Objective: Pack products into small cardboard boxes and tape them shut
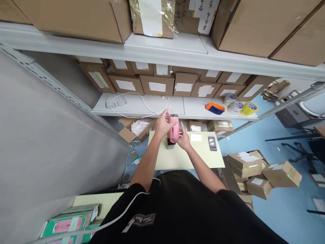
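A pink can-shaped tumbler (pixel 174 128) with dark lettering and a silvery top rim is held upright above the pale yellow table. My left hand (pixel 162 124) is closed at its upper left, thumb across the front, fingertips by a small pink strip at the rim. My right hand (pixel 183 138) wraps the lower right side of the tumbler. Just below stands a small dark box (pixel 170 143), partly hidden by the tumbler and the left hand. A white label (pixel 195 138) and a dark phone-like item (pixel 212 143) lie to the right on the table (pixel 188 159).
Ahead, a shelf (pixel 195 105) carries a white cable (pixel 143 98), glasses (pixel 118 102), an orange and blue item (pixel 215 108), tape rolls (pixel 236 106) and rows of cartons (pixel 157 84). Cartons (pixel 259 169) are piled at right. A grey wall (pixel 50 128) stands at left.
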`<act>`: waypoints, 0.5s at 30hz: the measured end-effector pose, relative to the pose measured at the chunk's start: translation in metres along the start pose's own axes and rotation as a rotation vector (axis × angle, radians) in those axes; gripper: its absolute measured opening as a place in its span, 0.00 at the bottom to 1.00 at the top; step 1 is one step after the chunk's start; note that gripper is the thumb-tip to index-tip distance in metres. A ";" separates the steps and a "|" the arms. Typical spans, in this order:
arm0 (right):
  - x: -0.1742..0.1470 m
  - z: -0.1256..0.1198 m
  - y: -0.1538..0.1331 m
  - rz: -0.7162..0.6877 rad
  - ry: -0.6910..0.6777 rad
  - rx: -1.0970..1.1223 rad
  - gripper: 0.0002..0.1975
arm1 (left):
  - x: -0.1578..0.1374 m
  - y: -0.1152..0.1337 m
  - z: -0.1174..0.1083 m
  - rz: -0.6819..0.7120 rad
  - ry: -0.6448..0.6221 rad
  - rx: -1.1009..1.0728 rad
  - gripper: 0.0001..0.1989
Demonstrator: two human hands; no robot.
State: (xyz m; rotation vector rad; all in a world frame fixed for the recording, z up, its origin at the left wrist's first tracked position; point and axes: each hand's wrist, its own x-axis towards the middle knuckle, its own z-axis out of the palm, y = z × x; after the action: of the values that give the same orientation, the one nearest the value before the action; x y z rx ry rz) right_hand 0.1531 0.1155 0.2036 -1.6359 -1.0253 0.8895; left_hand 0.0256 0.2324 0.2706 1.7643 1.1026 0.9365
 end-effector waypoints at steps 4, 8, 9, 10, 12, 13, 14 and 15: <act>-0.001 0.011 0.029 -0.009 0.015 -0.042 0.62 | -0.003 -0.019 0.012 -0.061 -0.057 0.081 0.42; 0.005 0.010 0.079 -0.019 -0.119 0.088 0.56 | -0.009 -0.045 0.017 -0.087 -0.048 0.048 0.38; 0.008 0.008 0.092 0.031 -0.121 0.094 0.53 | -0.011 -0.051 0.017 -0.095 -0.034 0.038 0.37; 0.012 0.008 0.105 0.104 -0.103 0.073 0.49 | -0.014 -0.057 0.018 -0.104 -0.023 0.029 0.37; 0.019 0.009 0.127 0.266 -0.040 -0.020 0.44 | -0.020 -0.069 0.021 -0.120 -0.014 0.014 0.36; 0.022 0.012 0.136 0.329 -0.015 -0.076 0.41 | -0.022 -0.075 0.023 -0.125 -0.012 0.004 0.36; 0.025 0.015 0.143 0.370 0.005 -0.134 0.38 | -0.025 -0.081 0.027 -0.127 -0.010 -0.004 0.36; 0.027 0.019 0.148 0.390 0.019 -0.187 0.34 | -0.028 -0.087 0.030 -0.128 -0.007 -0.008 0.36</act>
State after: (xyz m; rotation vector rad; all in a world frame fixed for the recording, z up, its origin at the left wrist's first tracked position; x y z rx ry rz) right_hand 0.1774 0.1213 0.0543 -2.0427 -0.8067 1.0526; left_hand 0.0167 0.2220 0.1757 1.6680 1.1906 0.8546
